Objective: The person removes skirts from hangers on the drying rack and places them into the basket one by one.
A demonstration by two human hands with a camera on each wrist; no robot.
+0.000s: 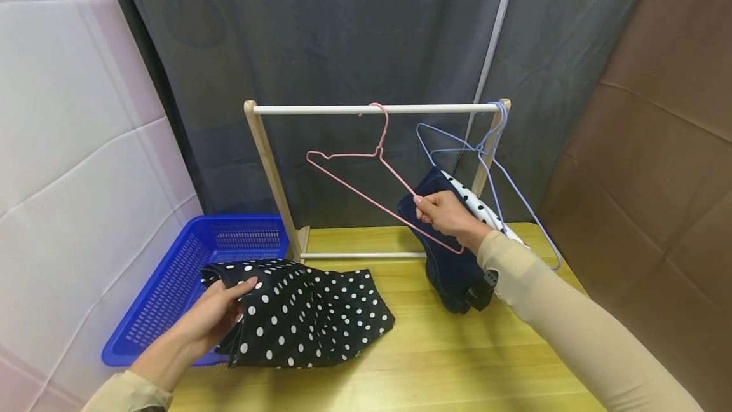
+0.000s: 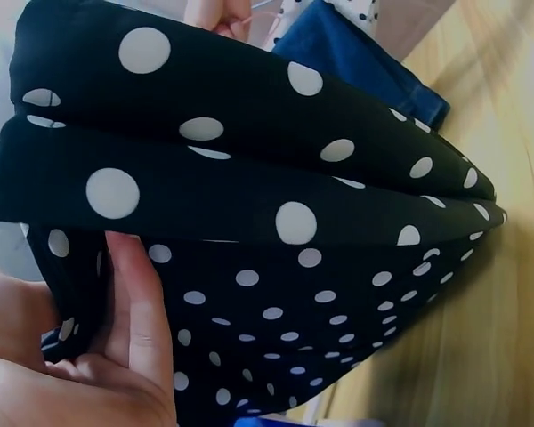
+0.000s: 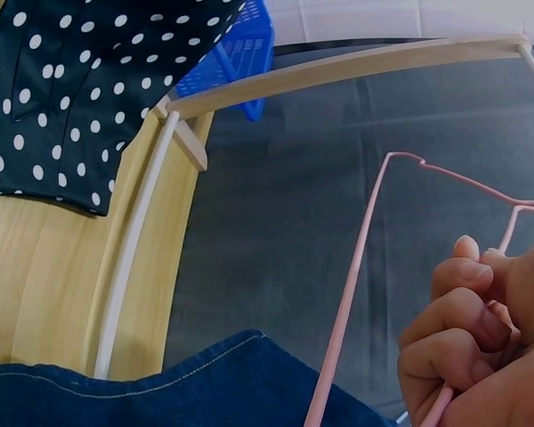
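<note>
Sleeve (image 1: 577,323) | left hand (image 1: 213,315) holds dotted cloth (image 1: 311,316) — right hand (image 1: 448,213), pink hanger (image 3: 347,302)

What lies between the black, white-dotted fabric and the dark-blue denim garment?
In the head view: bare yellow wooden tabletop, with a white horizontal rod crossing farther back.
</note>
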